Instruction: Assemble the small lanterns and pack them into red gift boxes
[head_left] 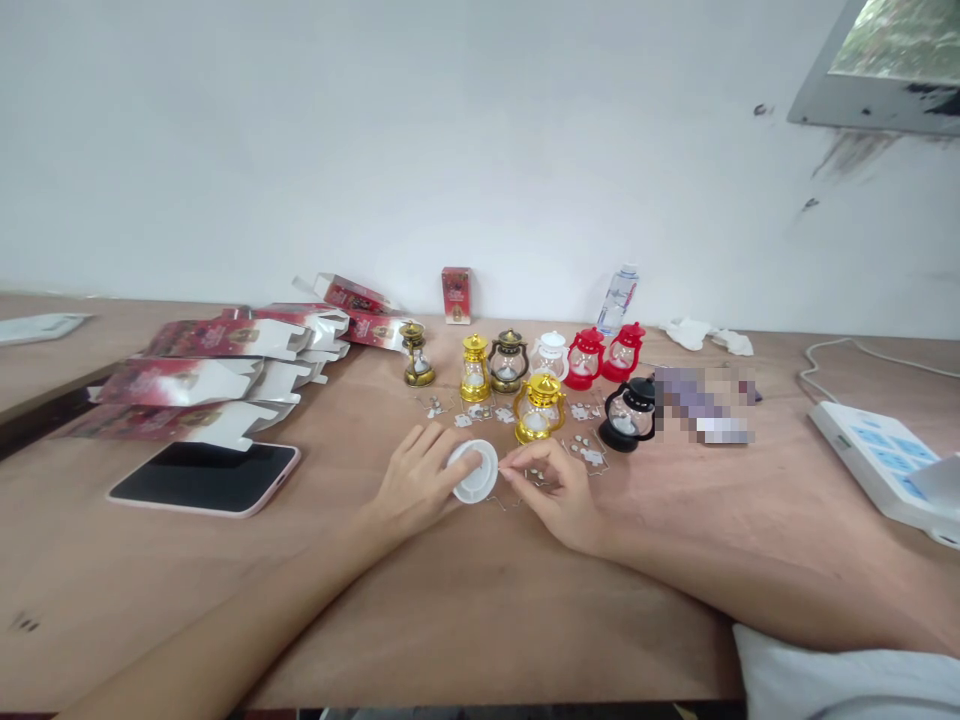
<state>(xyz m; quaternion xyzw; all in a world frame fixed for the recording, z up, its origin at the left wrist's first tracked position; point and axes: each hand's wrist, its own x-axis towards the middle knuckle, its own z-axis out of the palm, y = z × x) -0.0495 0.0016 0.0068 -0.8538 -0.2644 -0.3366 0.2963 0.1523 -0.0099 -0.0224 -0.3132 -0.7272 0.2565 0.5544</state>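
Near the middle of the table, my left hand [422, 478] grips a round white plastic piece [474, 472], its thumb pressed on the face. My right hand [559, 495] is closed in a pinch at the right edge of that piece; what sits between the fingertips is too small to name. Just behind the hands stand small lanterns: a gold one [540, 408], a black one [631, 413], a white one [551, 355], two red ones [585, 358] and several gold or bronze ones [475, 368]. Small metal parts [589, 452] lie in front of them.
Flattened red and white boxes [187, 380] pile up at the left, behind a phone [206, 478]. A red box [457, 296] and a water bottle [618, 300] stand by the wall. At the right lies a white power strip [885, 465] with a cable.
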